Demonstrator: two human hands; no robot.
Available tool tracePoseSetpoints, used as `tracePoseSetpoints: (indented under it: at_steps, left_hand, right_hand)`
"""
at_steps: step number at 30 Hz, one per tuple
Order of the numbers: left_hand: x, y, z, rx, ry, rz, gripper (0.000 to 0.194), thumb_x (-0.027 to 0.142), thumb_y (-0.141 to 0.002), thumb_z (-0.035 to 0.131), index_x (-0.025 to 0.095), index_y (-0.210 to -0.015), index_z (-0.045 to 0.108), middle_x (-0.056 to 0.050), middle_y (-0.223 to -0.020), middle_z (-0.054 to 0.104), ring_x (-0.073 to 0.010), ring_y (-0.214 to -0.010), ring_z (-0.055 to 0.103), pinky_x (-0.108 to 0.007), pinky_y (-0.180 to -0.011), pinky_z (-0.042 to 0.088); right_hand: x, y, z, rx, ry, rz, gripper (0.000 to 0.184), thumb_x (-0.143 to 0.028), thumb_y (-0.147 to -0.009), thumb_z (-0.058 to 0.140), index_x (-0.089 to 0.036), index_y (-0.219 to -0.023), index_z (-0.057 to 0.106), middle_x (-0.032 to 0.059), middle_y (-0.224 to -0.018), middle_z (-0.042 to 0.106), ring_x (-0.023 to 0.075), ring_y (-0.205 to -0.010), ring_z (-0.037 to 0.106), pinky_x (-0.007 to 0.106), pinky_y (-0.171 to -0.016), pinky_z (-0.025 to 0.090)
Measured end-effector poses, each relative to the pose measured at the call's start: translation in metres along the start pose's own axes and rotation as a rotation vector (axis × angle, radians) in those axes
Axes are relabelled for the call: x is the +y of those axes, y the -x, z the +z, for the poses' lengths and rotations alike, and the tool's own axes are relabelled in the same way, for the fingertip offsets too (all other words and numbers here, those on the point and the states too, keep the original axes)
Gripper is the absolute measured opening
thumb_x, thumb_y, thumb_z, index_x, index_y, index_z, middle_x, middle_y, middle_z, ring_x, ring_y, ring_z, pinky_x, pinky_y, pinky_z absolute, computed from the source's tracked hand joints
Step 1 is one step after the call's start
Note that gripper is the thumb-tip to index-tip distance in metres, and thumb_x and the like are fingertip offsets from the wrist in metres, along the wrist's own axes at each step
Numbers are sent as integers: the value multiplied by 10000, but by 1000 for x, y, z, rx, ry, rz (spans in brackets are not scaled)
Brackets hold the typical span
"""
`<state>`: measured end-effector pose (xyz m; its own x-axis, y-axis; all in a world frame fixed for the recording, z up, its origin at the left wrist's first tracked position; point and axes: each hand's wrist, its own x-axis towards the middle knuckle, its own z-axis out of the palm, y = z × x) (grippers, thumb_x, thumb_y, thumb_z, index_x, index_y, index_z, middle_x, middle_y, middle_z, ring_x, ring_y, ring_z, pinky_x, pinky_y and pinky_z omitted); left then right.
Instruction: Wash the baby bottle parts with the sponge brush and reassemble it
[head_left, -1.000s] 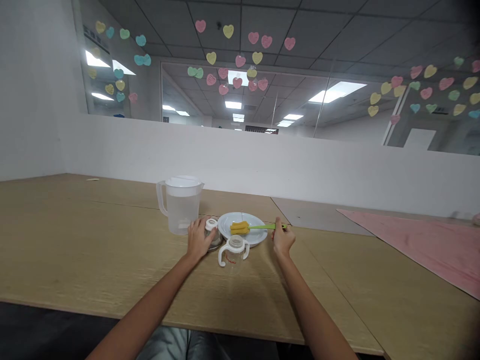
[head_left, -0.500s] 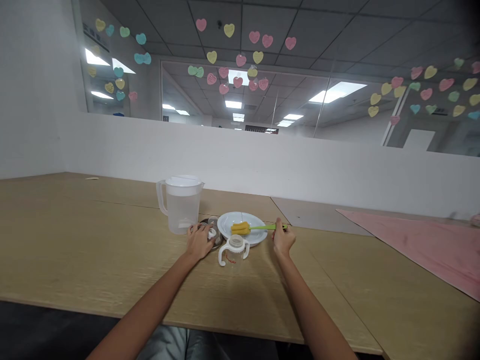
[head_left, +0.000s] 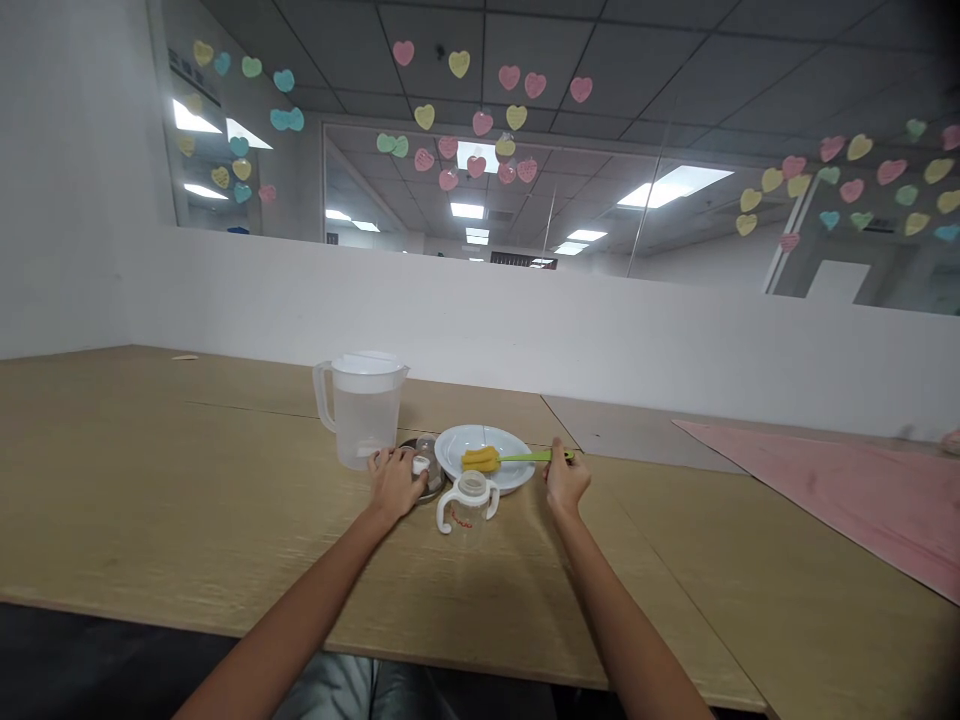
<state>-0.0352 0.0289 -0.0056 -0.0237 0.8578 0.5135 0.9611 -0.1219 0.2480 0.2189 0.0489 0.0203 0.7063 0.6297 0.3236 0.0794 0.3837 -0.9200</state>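
My right hand (head_left: 567, 483) is closed round the green handle of a bottle brush (head_left: 525, 457). Its yellow sponge head (head_left: 480, 459) rests over a white plate (head_left: 466, 436). My left hand (head_left: 395, 484) is at a round metal tray (head_left: 435, 494), fingers curled at a small white bottle part (head_left: 421, 465), partly hidden by the fingers. Other clear bottle pieces (head_left: 427, 447) lie on that tray. Upright in front of the plate, between my hands, stands a clear baby bottle (head_left: 469, 512) with white side handles and no lid on top.
Behind my left hand stands a translucent lidded pitcher (head_left: 366, 410), its handle to the left. A pink sheet (head_left: 847, 490) covers part of the wooden table (head_left: 187, 500) at right. The white wall (head_left: 480, 320) rises behind the table.
My left hand has shifted slightly left, and the white part by its fingers has turned a little. The right hand and brush stay almost where they were.
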Motion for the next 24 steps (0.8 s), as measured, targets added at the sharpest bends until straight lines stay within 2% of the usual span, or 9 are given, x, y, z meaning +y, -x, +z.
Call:
tracePoseSetpoints:
  at_steps: [4, 7, 9, 11, 13, 16, 20, 24]
  left_hand:
    - [0, 0, 0, 39, 42, 8, 333, 330, -741, 524, 183, -1022, 627, -105, -1069, 631, -302, -1082, 454, -471, -948, 234]
    - [-1, 1, -4, 171, 170, 55, 299, 328, -786, 470, 197, -1011, 618, -90, -1068, 624, -279, -1048, 478, -471, -947, 253]
    - [0, 3, -8, 246, 354, 197, 304, 351, -828, 405, 199, -1004, 601, -81, -1041, 623, -251, -1007, 502, -448, -926, 301]
    - [3, 8, -10, 269, 576, 429, 323, 383, -835, 380, 185, -991, 583, -84, -1004, 618, -232, -973, 522, -411, -889, 362]
    - [10, 16, -10, 261, 714, 616, 368, 414, -804, 423, 169, -1048, 548, -100, -1024, 598, -236, -979, 526, -400, -879, 393]
    - [24, 27, -6, 192, 715, 724, 543, 398, -735, 552, 157, -1209, 443, -132, -1139, 542, -254, -1056, 506, -399, -916, 399]
    - [37, 36, -3, 76, 654, 768, 654, 332, -712, 602, 162, -1293, 354, -148, -1234, 490, -263, -1149, 464, -404, -970, 384]
    - [38, 37, -3, -27, 649, 700, 763, 360, -721, 609, 159, -1358, 241, -165, -1313, 435, -281, -1203, 429, -428, -982, 379]
  right_hand:
    - [0, 0, 1, 1, -24, 12, 402, -547, -663, 600, -190, -539, 462, -67, -341, 393, 102, -341, 379, 232, -364, 295]
    - [0, 0, 1, -7, -37, 10, 403, -547, -662, 602, -192, -540, 455, -69, -344, 390, 102, -341, 380, 231, -360, 288]
    - [0, 0, 1, -5, -46, 5, 400, -543, -671, 596, -193, -541, 451, -71, -343, 387, 102, -339, 382, 230, -360, 285]
    - [1, 1, 1, 3, -43, -7, 394, -534, -689, 583, -193, -542, 450, -71, -339, 386, 100, -334, 376, 230, -363, 282]
    - [2, 0, 0, 8, -31, -19, 388, -523, -712, 564, -193, -541, 453, -71, -334, 386, 100, -329, 374, 232, -366, 286]
    - [5, 0, 0, 6, -19, -24, 378, -510, -736, 537, -193, -545, 460, -71, -335, 388, 104, -328, 384, 234, -372, 300]
    - [7, -1, 0, 17, -14, -23, 368, -497, -734, 536, -201, -537, 438, -74, -347, 387, 105, -334, 392, 233, -375, 307]
    - [4, 1, -1, 16, -40, -20, 386, -483, -738, 531, -211, -504, 389, -76, -352, 372, 99, -329, 388, 229, -369, 311]
